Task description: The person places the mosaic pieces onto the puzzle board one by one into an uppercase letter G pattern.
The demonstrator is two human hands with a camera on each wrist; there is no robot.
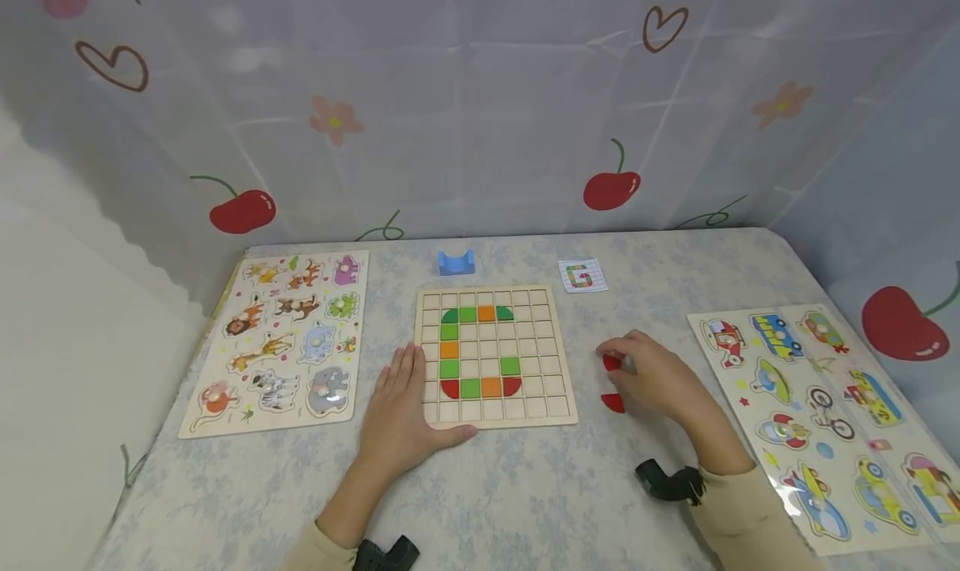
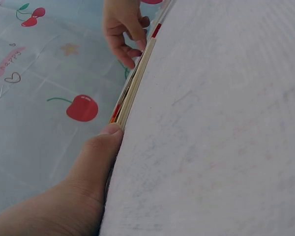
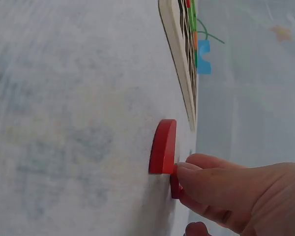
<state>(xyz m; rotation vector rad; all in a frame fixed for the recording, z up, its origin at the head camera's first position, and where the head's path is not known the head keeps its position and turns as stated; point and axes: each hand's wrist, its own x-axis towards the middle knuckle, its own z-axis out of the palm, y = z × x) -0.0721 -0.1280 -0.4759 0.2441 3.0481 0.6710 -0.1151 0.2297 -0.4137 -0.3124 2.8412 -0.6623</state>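
In the head view, a wooden grid board (image 1: 551,371) lies at the middle of the table, with green, orange and red blocks set in a G-like outline. My left hand (image 1: 401,408) rests flat at its lower left corner, fingers along the left edge and thumb along the front edge. Right of the board, my right hand (image 1: 656,375) pinches a red quarter-round block (image 3: 175,183) between thumb and fingers, close over the table. A second red quarter-round block (image 1: 613,403) lies on the table just in front of that hand.
Behind the board stand a blue notched holder (image 1: 457,263) and a small pattern card (image 1: 582,276) showing a similar outline. An animal puzzle board (image 1: 288,371) lies on the left, a vehicle puzzle board (image 1: 780,388) on the right. A printed curtain (image 1: 480,137) hangs behind the table.
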